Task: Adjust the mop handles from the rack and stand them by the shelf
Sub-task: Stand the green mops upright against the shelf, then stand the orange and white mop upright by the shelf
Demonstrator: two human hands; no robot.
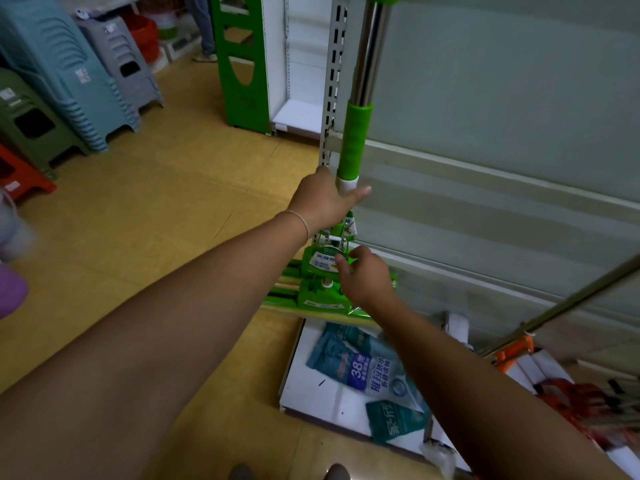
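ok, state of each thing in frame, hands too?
green mop: upright against the shelf upright, head on the floor
left hand: grips the handle below the green grip
right hand: fingers on the mop head mechanism
orange mop: leaning, handle tilted up to the right
blue packets: lying flat on the white bottom shelf
plastic stools: stacked

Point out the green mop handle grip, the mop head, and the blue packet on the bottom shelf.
green mop handle grip (355,140), head view, middle of the foam sleeve.
mop head (322,299), head view, green plastic base.
blue packet (363,368), head view, printed front.
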